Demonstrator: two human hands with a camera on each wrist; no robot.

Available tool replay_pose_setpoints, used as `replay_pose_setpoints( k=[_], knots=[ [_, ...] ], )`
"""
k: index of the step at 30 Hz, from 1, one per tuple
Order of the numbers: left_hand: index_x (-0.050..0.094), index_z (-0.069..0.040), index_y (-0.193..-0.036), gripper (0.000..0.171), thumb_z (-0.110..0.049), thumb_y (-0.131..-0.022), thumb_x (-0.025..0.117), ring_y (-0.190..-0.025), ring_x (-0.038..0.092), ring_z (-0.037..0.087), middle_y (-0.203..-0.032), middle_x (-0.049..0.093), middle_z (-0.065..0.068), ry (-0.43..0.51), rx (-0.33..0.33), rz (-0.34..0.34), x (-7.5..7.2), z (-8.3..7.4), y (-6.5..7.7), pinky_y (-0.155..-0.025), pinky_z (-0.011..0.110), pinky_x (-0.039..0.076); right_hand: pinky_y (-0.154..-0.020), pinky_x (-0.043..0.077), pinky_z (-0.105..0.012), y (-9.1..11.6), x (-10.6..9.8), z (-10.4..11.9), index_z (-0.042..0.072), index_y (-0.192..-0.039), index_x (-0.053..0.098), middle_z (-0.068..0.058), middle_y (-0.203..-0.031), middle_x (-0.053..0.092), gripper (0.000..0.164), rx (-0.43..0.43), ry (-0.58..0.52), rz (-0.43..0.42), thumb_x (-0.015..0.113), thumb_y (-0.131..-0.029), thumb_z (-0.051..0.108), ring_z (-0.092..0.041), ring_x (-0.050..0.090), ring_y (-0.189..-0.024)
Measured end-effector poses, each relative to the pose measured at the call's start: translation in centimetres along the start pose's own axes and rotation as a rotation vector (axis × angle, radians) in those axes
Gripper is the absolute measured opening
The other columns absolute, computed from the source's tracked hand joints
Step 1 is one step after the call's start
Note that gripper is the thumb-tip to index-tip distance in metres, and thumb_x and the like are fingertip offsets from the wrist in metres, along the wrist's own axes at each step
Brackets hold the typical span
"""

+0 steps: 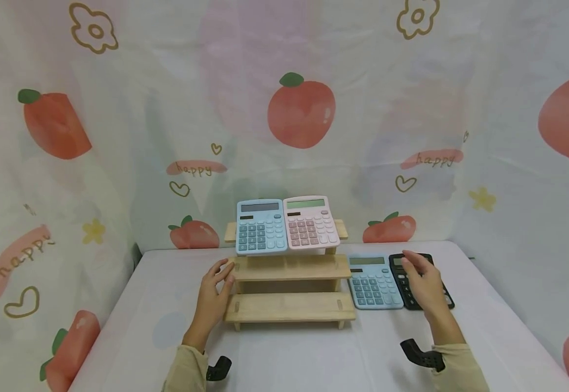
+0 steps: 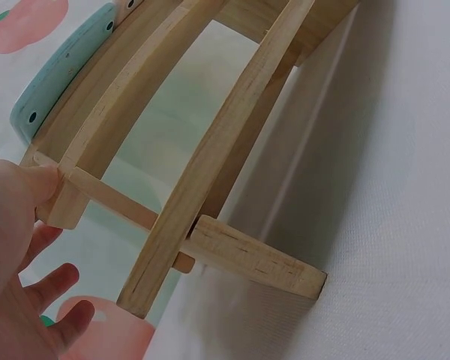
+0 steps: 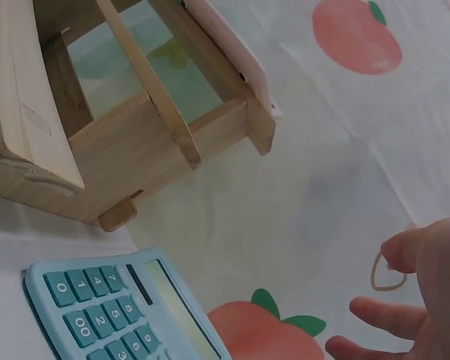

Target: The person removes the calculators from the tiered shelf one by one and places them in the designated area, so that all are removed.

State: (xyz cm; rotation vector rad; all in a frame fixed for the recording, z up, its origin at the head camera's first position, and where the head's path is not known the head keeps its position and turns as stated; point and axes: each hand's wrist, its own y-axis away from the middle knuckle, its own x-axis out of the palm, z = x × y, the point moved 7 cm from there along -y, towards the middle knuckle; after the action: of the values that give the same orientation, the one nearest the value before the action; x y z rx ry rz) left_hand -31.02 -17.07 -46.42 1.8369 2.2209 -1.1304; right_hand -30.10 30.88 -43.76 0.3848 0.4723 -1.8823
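A tiered wooden display stand (image 1: 289, 305) stands on the table. Its top tier carries a blue calculator (image 1: 261, 228) and a pink calculator (image 1: 312, 224), side by side and leaning back. My left hand (image 1: 211, 296) is at the stand's left end, thumb and fingertips by the end of the middle shelf (image 2: 105, 142), its other fingers spread loosely. A second blue calculator (image 1: 375, 283) lies to the right of the stand, beside a black calculator (image 1: 401, 280). Over the black one is my right hand (image 1: 424, 283), which partly hides it. In the right wrist view its fingers (image 3: 390, 319) are apart and hold nothing.
White cloth covers the table (image 1: 314, 359). Behind and at both sides hangs a pale backdrop (image 1: 363, 81) with printed fruit, flowers and hearts. A black strap mount (image 1: 419, 356) is on the right wrist, another (image 1: 219, 368) on the left.
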Motion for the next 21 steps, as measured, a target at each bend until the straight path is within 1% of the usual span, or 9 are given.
replay_pose_setpoints(
  k=[3, 7, 11, 13, 15, 16, 18, 19, 21],
  knots=[
    [0.063, 0.004, -0.134, 0.037, -0.014, -0.102, 0.06, -0.134, 0.049, 0.048, -0.146, 0.054, 0.024, -0.001, -0.01, -0.001, -0.1, 0.1, -0.1, -0.11, 0.068, 0.037, -0.119, 0.029, -0.064, 0.0, 0.0, 0.5, 0.002, -0.152, 0.041, -0.027, -0.157, 0.04, 0.055, -0.007, -0.026, 0.026, 0.038, -0.11, 0.037, -0.045, 0.034, -0.146],
    [0.063, 0.004, -0.133, 0.037, -0.014, -0.101, 0.061, -0.132, 0.05, 0.049, -0.146, 0.054, 0.024, -0.005, -0.003, -0.004, -0.1, 0.1, 0.0, -0.108, 0.068, 0.039, -0.12, 0.026, -0.066, 0.5, 0.2, 1.3, 0.002, -0.153, 0.04, -0.027, -0.157, 0.039, 0.055, -0.006, -0.05, 0.053, 0.038, -0.11, 0.036, -0.046, 0.031, -0.149],
    [0.064, 0.004, -0.133, 0.036, -0.014, -0.101, 0.061, -0.132, 0.05, 0.049, -0.146, 0.054, 0.024, -0.001, -0.001, -0.006, -0.1, 0.3, -0.1, -0.106, 0.068, 0.04, -0.119, 0.027, -0.067, 0.8, 1.0, 2.2, 0.001, -0.153, 0.039, -0.028, -0.155, 0.04, 0.054, -0.039, -0.069, 0.091, 0.038, -0.11, 0.035, -0.046, 0.032, -0.148],
    [0.064, 0.004, -0.132, 0.036, -0.014, -0.101, 0.061, -0.132, 0.05, 0.049, -0.146, 0.054, 0.024, 0.004, 0.0, -0.009, -0.1, 0.3, -0.1, -0.107, 0.068, 0.04, -0.118, 0.029, -0.065, 0.9, 1.5, 2.6, 0.001, -0.153, 0.039, -0.028, -0.155, 0.04, 0.055, -0.054, -0.076, 0.117, 0.038, -0.11, 0.035, -0.045, 0.034, -0.147],
    [0.064, 0.004, -0.132, 0.036, -0.014, -0.101, 0.061, -0.133, 0.05, 0.048, -0.145, 0.054, 0.024, 0.012, 0.003, -0.01, -0.1, 0.4, -0.2, -0.108, 0.067, 0.039, -0.116, 0.037, -0.055, 1.0, 1.9, 2.9, 0.002, -0.154, 0.038, -0.027, -0.156, 0.041, 0.055, -0.066, -0.076, 0.145, 0.036, -0.11, 0.036, -0.042, 0.036, -0.146],
    [0.064, 0.004, -0.132, 0.036, -0.014, -0.101, 0.061, -0.133, 0.05, 0.048, -0.145, 0.055, 0.024, 0.015, 0.002, -0.009, 0.0, 0.4, -0.2, -0.109, 0.067, 0.039, -0.114, 0.041, -0.046, 1.0, 2.1, 3.0, 0.003, -0.154, 0.038, -0.026, -0.155, 0.042, 0.055, -0.071, -0.078, 0.156, 0.036, -0.11, 0.036, -0.04, 0.039, -0.144],
    [0.064, 0.005, -0.132, 0.036, -0.014, -0.101, 0.061, -0.133, 0.05, 0.048, -0.145, 0.055, 0.024, 0.022, 0.001, -0.007, 0.0, 0.4, -0.2, -0.109, 0.067, 0.039, -0.104, 0.045, -0.026, 1.1, 2.5, 3.3, 0.004, -0.153, 0.039, -0.025, -0.153, 0.046, 0.053, -0.091, -0.074, 0.172, 0.036, -0.111, 0.036, -0.032, 0.046, -0.137],
    [0.064, 0.005, -0.132, 0.036, -0.014, -0.101, 0.061, -0.133, 0.05, 0.048, -0.145, 0.055, 0.024, 0.022, -0.001, -0.006, 0.0, 0.4, -0.2, -0.11, 0.067, 0.039, -0.098, 0.044, -0.017, 1.1, 2.7, 3.5, 0.004, -0.153, 0.04, -0.024, -0.152, 0.048, 0.052, -0.104, -0.074, 0.179, 0.037, -0.111, 0.035, -0.025, 0.05, -0.133],
    [0.064, 0.004, -0.132, 0.036, -0.014, -0.101, 0.061, -0.134, 0.05, 0.048, -0.146, 0.054, 0.023, 0.021, -0.009, 0.0, 0.0, 0.4, -0.2, -0.109, 0.067, 0.039, -0.089, 0.041, -0.006, 1.2, 3.1, 4.0, 0.004, -0.152, 0.042, -0.024, -0.15, 0.051, 0.05, -0.132, -0.074, 0.187, 0.038, -0.111, 0.033, -0.007, 0.052, -0.123]
  ],
)
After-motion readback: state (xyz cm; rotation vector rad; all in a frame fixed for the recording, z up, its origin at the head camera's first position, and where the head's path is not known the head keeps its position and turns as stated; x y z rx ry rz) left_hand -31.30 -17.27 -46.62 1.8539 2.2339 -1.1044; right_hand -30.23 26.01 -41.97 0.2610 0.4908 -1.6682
